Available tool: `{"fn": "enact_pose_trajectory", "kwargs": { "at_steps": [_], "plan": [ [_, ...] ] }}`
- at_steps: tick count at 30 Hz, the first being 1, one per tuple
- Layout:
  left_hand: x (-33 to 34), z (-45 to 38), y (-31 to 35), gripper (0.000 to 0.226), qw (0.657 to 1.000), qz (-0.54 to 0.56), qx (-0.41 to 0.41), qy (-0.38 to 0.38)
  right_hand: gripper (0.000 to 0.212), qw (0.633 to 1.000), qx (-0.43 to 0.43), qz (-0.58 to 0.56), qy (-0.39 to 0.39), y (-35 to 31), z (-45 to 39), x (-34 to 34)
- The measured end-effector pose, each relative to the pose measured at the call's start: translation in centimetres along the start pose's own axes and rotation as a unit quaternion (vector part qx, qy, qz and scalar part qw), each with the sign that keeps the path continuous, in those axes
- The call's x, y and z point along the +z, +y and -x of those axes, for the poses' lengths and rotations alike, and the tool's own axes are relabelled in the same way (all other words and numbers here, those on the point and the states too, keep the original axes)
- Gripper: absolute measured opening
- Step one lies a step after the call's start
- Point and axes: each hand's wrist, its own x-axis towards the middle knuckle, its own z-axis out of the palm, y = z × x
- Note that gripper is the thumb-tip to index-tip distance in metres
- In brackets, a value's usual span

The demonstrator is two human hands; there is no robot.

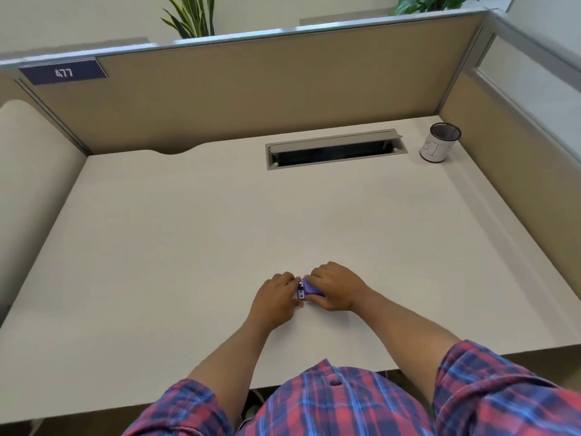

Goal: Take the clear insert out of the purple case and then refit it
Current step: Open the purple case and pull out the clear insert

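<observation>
Purple case [309, 288], small, likely light and stiff, gripped at its ends by left hand [276, 294] and right hand [336, 286], insert unclear.

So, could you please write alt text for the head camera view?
Both hands, left hand and right hand, grip a small purple case low over a pale desk in a tan-walled cubicle. A mesh pen cup stands at the far right corner beside an open cable tray.

Small purple case [309, 289] — lying low on the desk, mostly hidden.
</observation>
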Motion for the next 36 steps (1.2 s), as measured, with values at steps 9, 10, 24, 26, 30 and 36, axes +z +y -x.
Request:
{"fn": "enact_pose_trajectory", "kwargs": {
  "at_steps": [9, 10, 24, 26, 30, 36],
  "plan": [
    [0.1, -0.6, 0.0, 0.044, 0.998, 0.049, -0.033, 0.01, 0.045, 0.949, 0.153, -0.274, -0.036, -0.3, -0.9, 1.0],
    [0.0, -0.7, -0.1, 0.044, 0.998, 0.057, -0.036, 0.008, 0.047, 0.941, 0.17, -0.29, -0.04, -0.4, -1.1, 1.0],
    [-0.1, -1.1, -0.7, 0.044, 0.997, 0.067, -0.026, 0.008, 0.046, 0.915, 0.22, -0.331, -0.063, -0.2, -1.5, 1.4],
    [-0.1, -1.2, -0.7, 0.044, 0.997, 0.066, -0.024, 0.008, 0.045, 0.914, 0.219, -0.336, -0.059, -0.2, -1.4, 1.3],
    [-0.3, -1.3, -0.7, 0.044, 0.998, 0.061, -0.024, 0.003, 0.045, 0.913, 0.216, -0.342, -0.054, -0.1, -1.5, 1.3],
    [-0.3, -1.4, -0.6, 0.043, 0.999, 0.05, -0.019, 0.004, 0.045, 0.91, 0.219, -0.348, -0.05, -0.1, -1.4, 1.4]
  ]
}}
